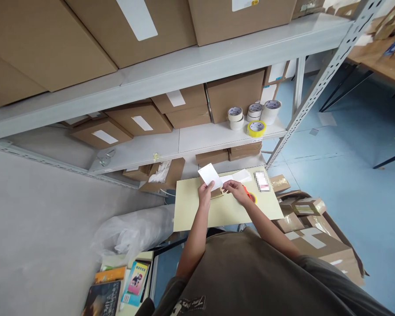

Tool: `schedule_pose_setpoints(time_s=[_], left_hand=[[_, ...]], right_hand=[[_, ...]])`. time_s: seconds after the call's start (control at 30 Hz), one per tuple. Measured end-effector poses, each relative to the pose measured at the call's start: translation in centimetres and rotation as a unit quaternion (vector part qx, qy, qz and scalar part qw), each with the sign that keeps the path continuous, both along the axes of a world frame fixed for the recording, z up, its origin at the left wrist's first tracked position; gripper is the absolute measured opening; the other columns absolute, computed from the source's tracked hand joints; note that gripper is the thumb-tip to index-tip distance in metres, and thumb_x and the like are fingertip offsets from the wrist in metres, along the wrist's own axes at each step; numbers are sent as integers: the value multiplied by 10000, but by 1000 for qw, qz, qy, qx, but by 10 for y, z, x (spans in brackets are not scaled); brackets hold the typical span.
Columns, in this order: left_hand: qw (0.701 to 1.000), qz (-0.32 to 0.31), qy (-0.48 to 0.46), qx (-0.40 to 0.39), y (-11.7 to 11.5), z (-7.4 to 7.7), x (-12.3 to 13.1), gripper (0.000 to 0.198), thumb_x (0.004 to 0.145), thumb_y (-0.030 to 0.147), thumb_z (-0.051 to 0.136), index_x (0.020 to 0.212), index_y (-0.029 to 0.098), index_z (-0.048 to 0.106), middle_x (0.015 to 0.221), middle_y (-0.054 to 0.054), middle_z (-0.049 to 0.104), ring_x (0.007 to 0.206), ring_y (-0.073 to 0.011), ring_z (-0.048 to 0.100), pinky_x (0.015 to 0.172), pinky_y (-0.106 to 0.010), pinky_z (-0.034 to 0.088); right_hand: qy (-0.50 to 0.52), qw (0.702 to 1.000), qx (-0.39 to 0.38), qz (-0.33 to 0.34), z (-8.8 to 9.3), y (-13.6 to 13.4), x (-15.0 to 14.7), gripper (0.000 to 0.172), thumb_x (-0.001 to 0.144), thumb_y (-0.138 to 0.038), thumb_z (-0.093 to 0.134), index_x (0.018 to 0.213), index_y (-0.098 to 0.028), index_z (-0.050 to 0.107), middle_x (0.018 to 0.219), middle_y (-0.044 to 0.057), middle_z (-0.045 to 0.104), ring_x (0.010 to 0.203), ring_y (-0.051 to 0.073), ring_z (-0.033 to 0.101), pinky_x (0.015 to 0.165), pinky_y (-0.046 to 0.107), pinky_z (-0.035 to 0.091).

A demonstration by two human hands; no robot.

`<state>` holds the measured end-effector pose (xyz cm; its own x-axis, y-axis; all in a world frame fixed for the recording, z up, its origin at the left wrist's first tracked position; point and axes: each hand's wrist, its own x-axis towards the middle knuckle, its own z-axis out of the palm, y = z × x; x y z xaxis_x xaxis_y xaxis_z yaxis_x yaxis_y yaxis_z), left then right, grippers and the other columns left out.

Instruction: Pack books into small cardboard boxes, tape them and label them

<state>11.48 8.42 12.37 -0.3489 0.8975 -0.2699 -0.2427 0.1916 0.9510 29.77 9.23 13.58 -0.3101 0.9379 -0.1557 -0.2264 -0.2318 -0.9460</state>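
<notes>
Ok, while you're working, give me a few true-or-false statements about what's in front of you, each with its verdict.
1. The left hand holds a white sheet. True.
2. The right hand is reaching up to the shelf. False: it is low over a pale yellow board, close to the left hand.
3. Rolls of tape stand on the shelf beside a cardboard box. True.
4. The clear plastic bag lies on the pale yellow board. False: it lies off the board, to its left.
</notes>
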Motion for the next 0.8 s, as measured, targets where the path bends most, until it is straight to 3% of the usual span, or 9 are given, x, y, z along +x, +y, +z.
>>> schedule_pose_setpoints(time_s=[0.23,0.33,0.43,0.5,0.57,0.63,0.8], left_hand=[[1000,-5,25,-9,-3,-3,0,654,656,623,904,1043,103,815,1105,-157,818,1031,-306,770,919,-392,605],[997,-13,78,-12,-4,-3,1,710,720,615,867,1210,109,774,1188,-170,794,1050,-288,761,899,-368,604],[980,20,198,-22,-8,5,2,764,752,517,873,1409,177,682,1296,-161,751,1059,-250,743,878,-328,592],[970,-1,245,-8,-12,14,5,618,800,503,837,1329,199,738,1225,-138,772,1023,-236,735,872,-322,587],[967,-81,238,29,-17,25,9,442,853,525,783,1140,191,817,1085,-118,795,968,-235,736,860,-333,594],[963,-145,216,66,-22,36,14,388,861,538,777,1016,190,847,1016,-107,795,930,-238,738,832,-340,607],[960,-141,218,106,-27,50,22,362,861,547,782,975,215,870,1031,-104,788,958,-244,734,811,-340,613]], right_hand=[[9,1000,10,16,3,-2,-3,305,854,-523,790,822,-226,728,789,24,758,731,172,662,720,301,523],[17,999,15,26,7,-4,-2,327,865,-557,781,842,-234,735,811,27,761,734,177,659,726,309,528],[21,999,30,31,11,-6,0,352,877,-589,770,854,-239,738,823,32,757,758,188,663,736,316,530],[21,998,43,30,14,-7,2,355,879,-595,771,861,-242,739,816,31,748,773,195,662,738,318,530],[20,998,55,29,17,-7,4,351,882,-594,771,873,-245,745,799,26,732,771,198,654,732,319,529],[18,997,65,29,20,-8,5,346,889,-592,765,884,-246,755,789,22,717,760,197,641,728,320,529],[15,996,76,31,25,-8,7,342,909,-592,746,908,-251,774,813,29,724,784,209,652,752,334,542]])
